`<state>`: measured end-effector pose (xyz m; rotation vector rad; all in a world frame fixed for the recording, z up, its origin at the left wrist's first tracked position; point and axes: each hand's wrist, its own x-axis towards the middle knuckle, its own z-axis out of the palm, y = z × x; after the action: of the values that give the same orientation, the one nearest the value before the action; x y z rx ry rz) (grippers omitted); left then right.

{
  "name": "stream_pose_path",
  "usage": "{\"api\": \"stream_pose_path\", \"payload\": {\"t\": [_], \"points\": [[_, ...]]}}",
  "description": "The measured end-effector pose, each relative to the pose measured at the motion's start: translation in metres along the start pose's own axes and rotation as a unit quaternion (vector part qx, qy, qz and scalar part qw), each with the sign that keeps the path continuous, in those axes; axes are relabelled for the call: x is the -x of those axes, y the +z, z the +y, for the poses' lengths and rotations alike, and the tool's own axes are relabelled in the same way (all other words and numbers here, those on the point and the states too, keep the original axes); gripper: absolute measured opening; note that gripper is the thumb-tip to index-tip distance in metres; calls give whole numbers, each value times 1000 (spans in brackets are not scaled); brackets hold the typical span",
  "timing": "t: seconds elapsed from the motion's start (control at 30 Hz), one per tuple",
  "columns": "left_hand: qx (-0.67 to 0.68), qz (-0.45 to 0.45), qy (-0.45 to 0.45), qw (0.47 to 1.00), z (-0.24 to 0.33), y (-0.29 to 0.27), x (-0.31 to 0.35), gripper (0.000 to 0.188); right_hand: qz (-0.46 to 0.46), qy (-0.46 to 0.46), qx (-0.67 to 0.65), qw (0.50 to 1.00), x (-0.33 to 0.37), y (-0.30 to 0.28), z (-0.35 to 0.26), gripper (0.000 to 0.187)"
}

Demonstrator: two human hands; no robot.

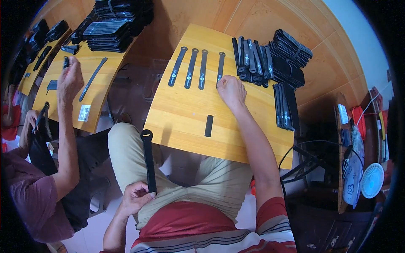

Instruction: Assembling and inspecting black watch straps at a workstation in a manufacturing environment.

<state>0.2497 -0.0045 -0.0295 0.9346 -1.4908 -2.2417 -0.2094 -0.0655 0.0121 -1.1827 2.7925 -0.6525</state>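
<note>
The left hand [136, 198] pinches a long black loop-ended fabric strap [148, 162] over the beige-trousered thigh [122, 147]. On the yellow wooden table [181, 111], a flat grey loop-ended strap [221, 65] meets the right hand [231, 90], grip unclear. Probably row-laying; next calls for straight alignment.

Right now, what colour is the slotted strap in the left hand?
Slotted strap: black, head view.

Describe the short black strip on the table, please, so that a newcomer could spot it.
Start at the yellow wooden table in the middle. Between its row of four dark grey straps and its near edge lies the short black strip. Unlike those straps, it is a plain rectangle without a slotted end.
</note>
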Motion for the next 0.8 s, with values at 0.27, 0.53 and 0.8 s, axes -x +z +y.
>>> {"api": "stream_pose_path", "payload": {"t": [0.27,0.53,0.8], "points": [[-15,-2,4,1000,-1,3,2,9,-8,-31,9,999,10,-3,-6,23],[-10,17,37,999,2,11,3,15,8,-66,-113,991,39,-15,-5,22],[22,44,65,997,14,49,-7,12,-121,-399,-337,844,241,-38,-52,18]]}}
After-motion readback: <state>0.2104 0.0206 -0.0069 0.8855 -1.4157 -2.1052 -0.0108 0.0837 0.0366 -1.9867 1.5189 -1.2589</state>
